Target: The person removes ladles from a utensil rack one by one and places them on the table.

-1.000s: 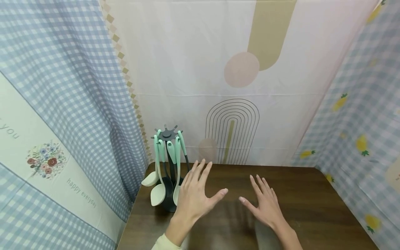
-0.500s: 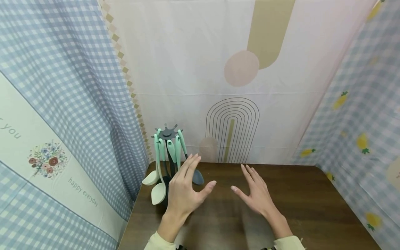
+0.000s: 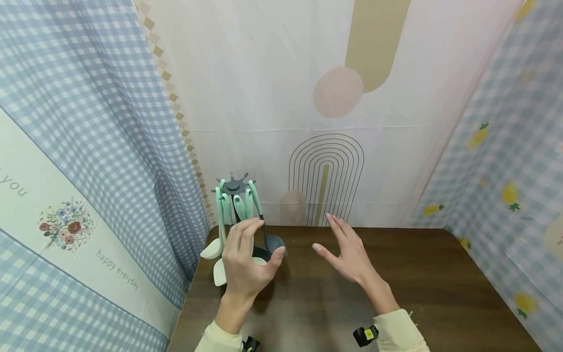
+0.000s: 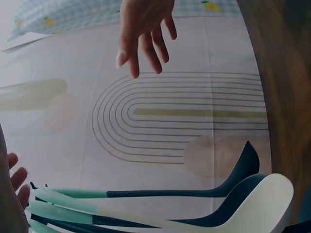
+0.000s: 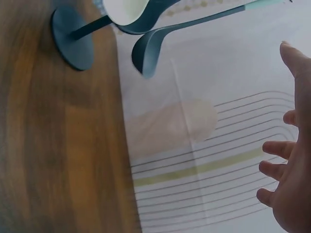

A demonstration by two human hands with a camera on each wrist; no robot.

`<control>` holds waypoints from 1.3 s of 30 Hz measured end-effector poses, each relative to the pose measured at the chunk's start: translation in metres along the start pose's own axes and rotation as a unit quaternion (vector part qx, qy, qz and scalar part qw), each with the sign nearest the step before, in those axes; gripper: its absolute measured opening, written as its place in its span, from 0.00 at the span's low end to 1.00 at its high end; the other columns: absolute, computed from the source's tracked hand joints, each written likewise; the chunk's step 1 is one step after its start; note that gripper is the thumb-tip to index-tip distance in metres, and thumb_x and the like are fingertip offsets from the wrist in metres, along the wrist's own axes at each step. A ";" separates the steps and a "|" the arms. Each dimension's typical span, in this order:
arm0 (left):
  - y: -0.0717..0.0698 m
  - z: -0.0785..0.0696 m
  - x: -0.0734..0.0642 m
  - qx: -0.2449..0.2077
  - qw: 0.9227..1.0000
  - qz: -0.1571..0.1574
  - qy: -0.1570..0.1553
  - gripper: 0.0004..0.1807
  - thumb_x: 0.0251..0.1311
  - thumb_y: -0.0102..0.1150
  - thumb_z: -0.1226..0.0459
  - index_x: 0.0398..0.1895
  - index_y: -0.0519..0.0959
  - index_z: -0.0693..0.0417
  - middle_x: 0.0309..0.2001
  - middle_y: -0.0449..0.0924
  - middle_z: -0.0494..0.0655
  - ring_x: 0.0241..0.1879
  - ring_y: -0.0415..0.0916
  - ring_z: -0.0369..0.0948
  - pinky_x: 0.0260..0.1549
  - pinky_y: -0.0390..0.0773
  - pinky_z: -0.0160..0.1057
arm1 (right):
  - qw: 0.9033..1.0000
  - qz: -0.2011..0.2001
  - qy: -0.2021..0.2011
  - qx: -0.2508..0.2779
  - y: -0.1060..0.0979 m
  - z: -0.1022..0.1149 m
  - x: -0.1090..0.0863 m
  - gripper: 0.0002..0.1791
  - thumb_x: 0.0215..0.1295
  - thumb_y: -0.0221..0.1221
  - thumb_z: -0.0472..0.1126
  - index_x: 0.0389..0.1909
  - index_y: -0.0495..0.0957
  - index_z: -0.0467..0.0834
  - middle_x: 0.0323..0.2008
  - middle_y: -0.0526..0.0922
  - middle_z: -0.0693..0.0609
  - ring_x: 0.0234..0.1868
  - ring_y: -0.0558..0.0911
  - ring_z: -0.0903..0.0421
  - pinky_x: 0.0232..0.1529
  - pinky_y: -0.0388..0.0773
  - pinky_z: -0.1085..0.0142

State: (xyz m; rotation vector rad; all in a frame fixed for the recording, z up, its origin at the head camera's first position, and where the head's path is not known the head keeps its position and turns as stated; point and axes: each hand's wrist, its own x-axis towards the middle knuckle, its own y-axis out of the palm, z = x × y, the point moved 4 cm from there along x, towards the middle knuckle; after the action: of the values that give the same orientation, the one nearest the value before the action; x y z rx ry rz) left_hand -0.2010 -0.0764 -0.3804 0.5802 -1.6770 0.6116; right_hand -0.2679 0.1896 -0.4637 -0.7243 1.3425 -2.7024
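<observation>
A utensil stand with a dark star-shaped top [image 3: 234, 186] stands at the table's back left. Mint-green handles [image 3: 239, 208] hang from it, with white and dark heads below, among them a dark ladle [image 3: 274, 243]. My left hand [image 3: 246, 266] is in front of the stand, fingers loosely bent, thumb apart, holding nothing. It hides part of the utensils, and in the left wrist view its fingers [image 4: 19, 179] appear beside the handle tops. To the right, my right hand [image 3: 352, 256] hovers above the table, fingers extended; the right wrist view also shows this hand [image 5: 294, 150] holding nothing.
A dark wooden table [image 3: 422, 278] lies beneath both hands. Behind it hangs a pale printed cloth [image 3: 246, 88], with blue checked curtains [image 3: 110, 98] on the left and right. In the right wrist view the stand's round dark base [image 5: 73, 41] rests on the wood.
Both hands have moved left, the left one further in front of the stand with its fingers more bent. The dark ladle, hidden at first, now shows to the right. The utensils have not visibly moved.
</observation>
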 end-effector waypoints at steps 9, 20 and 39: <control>-0.011 0.017 0.011 0.021 0.998 -0.049 -0.015 0.45 0.67 0.59 0.36 0.62 0.77 0.72 0.55 0.79 0.65 0.53 0.79 0.60 0.62 0.75 0.42 | 0.999 0.018 -0.008 0.051 -0.007 0.029 0.015 0.46 0.74 0.60 0.65 0.86 0.48 0.66 0.83 0.55 0.47 0.83 0.52 0.41 0.71 0.52 0.25; -0.013 0.054 0.022 0.056 0.993 -0.053 -0.092 0.51 0.63 0.62 0.33 0.70 0.71 0.69 0.65 0.72 0.66 0.65 0.71 0.60 0.62 0.73 0.58 | 0.998 0.020 -0.032 0.053 -0.004 0.052 0.029 0.47 0.73 0.60 0.66 0.86 0.50 0.63 0.83 0.56 0.48 0.83 0.53 0.41 0.71 0.52 0.25; 0.006 0.112 0.029 -0.024 0.967 0.077 -0.243 0.48 0.64 0.60 0.34 0.78 0.67 0.54 0.72 0.67 0.56 0.68 0.70 0.55 0.63 0.71 0.63 | 0.993 0.003 -0.104 0.059 0.002 0.110 0.063 0.46 0.73 0.56 0.70 0.86 0.50 0.64 0.83 0.57 0.52 0.83 0.55 0.46 0.73 0.54 0.30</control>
State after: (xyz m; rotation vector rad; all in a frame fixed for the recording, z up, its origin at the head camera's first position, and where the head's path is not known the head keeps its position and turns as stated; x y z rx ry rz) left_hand -0.2913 -0.1487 -0.3704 0.6004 -2.2078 0.5653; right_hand -0.2778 0.0915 -0.3841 -0.9563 1.1267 -2.5877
